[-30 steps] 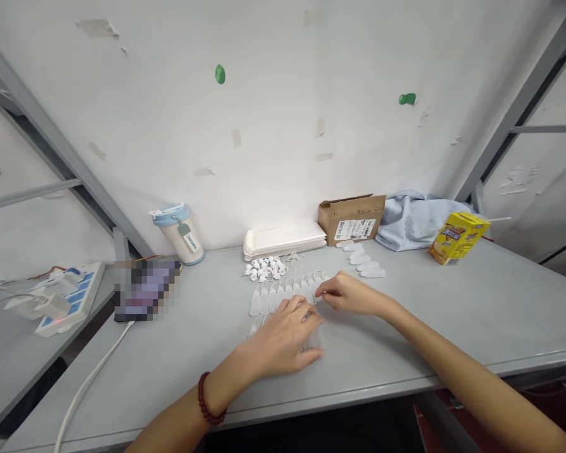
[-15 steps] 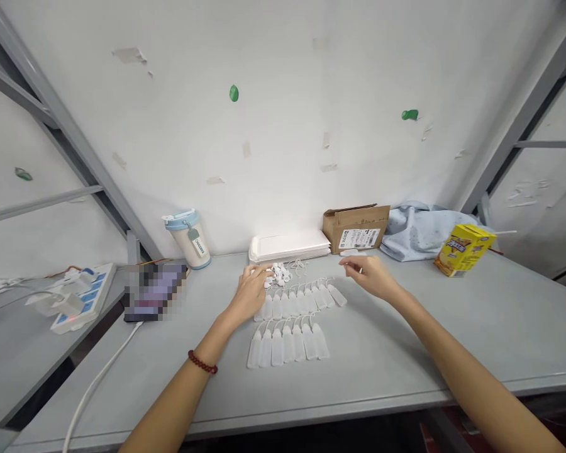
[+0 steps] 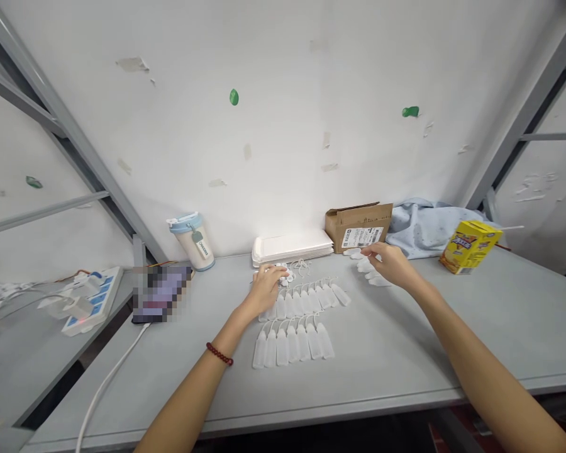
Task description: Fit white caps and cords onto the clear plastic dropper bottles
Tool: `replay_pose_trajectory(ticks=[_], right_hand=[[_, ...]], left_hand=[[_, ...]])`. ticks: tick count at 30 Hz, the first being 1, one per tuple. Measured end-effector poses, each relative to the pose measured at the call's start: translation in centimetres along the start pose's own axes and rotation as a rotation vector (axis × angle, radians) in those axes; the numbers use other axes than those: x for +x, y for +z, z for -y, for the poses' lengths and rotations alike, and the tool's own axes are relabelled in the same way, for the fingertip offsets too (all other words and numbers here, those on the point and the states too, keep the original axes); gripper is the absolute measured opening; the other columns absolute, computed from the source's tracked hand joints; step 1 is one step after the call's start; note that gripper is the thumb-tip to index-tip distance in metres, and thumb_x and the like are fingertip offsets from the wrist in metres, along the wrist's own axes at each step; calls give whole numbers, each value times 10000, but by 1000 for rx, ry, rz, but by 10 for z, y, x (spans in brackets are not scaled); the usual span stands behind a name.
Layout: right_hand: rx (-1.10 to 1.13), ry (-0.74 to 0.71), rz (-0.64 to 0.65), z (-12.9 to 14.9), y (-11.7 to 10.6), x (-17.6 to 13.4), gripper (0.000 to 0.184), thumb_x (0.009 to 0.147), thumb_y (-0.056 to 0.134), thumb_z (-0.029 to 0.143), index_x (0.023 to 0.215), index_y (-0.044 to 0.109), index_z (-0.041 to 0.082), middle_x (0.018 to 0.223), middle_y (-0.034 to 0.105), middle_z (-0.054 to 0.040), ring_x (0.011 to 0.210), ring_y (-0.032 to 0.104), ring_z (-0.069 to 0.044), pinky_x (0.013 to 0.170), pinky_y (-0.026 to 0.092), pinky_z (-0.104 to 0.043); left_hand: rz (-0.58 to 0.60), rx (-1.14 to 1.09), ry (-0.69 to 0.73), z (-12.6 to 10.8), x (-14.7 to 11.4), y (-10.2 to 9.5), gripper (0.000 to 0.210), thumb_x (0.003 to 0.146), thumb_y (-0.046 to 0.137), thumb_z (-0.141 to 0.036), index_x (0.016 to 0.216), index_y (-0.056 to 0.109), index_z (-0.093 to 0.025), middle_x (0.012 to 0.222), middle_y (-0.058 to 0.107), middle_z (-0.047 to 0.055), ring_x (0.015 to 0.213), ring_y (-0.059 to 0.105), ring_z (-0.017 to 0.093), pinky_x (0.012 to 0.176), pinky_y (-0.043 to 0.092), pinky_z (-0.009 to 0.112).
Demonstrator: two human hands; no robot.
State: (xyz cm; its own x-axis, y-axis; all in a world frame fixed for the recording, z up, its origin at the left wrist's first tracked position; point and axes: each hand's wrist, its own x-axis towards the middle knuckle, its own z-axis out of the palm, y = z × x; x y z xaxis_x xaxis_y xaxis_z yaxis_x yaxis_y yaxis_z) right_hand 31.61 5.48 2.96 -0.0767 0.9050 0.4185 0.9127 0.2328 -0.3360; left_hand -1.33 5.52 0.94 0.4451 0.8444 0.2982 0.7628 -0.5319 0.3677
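Note:
My left hand [image 3: 265, 290] is over a small pile of white plastic pieces [image 3: 285, 275], its fingers curled together at the pile; what they pinch is too small to make out. My right hand [image 3: 390, 261] is at the front of the cardboard box, thumb and fingertips closed together beside a loose group of translucent white plastic pieces [image 3: 370, 274]. Whether a piece is between those fingertips is unclear. Between the hands lie two rows of translucent flat tags with white string loops, a back row [image 3: 306, 302] and a front row [image 3: 292, 345].
Behind the pile are loose white strings [image 3: 302, 267], a stack of white sheets [image 3: 295, 245] and the cardboard box [image 3: 358, 228]. A cup [image 3: 193, 242], phone [image 3: 163, 294] and power strip [image 3: 92, 302] stand left; cloth [image 3: 419, 226] and a yellow drink carton [image 3: 469, 247] right.
My right hand has moved right, uncovering the loose translucent pieces in front of the box. My left hand stays by the pile. The whole view has shifted slightly.

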Motion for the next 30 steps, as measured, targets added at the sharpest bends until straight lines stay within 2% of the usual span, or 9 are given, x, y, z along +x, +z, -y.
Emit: replay_pose_trajectory(ticks=[5,10,14,18,21,26,30], right_hand=[[-1,-9,43,2,2,0,275,749,439,43,863,671,139,936,691,-94,822,630,-207,734,454,-286],[-2,-5,54,3,4,-1,292,729,440,37,851,678,153,914,700,-77,825,639,-211,721,464,-281],[2,22,42,2,4,-2,353,700,404,7,867,676,159,942,701,-66,875,636,-206,750,464,-275],[-2,49,42,0,-1,-1,351,686,406,7,865,667,159,959,699,-66,885,632,-207,758,458,-277],[-7,78,74,-2,-7,-1,318,685,412,20,838,654,159,922,701,-62,864,629,-196,735,453,-263],[-41,112,236,-8,-12,-2,197,652,456,51,678,606,175,684,674,-26,669,611,-168,588,426,-233],[-91,140,277,-14,-10,-3,210,648,468,46,744,614,161,725,667,-52,690,603,-186,572,406,-246]], left_hand=[[34,49,62,-12,-5,-2,428,790,347,-22,1061,609,-225,1208,566,48,1178,385,259,937,335,502],[86,60,60,-17,-11,-4,314,915,322,-246,1074,590,-214,1190,554,62,1196,349,269,955,319,505],[116,34,43,-16,-12,-1,366,927,310,-411,1072,579,-210,1185,551,66,1200,331,284,988,278,533],[117,16,38,-15,-12,1,411,927,278,-459,1075,572,-213,1196,539,73,1206,328,288,993,273,535],[80,-18,21,-18,-12,-1,433,924,282,-472,1181,507,-206,1242,507,85,1204,335,280,993,280,523],[-33,-105,0,-25,-14,-5,503,917,304,-486,1330,358,-205,1366,401,100,1257,289,272,1017,262,517],[-115,-125,14,-33,-18,-8,496,920,328,-461,1336,352,-190,1361,402,107,1259,288,263,1028,252,511]])
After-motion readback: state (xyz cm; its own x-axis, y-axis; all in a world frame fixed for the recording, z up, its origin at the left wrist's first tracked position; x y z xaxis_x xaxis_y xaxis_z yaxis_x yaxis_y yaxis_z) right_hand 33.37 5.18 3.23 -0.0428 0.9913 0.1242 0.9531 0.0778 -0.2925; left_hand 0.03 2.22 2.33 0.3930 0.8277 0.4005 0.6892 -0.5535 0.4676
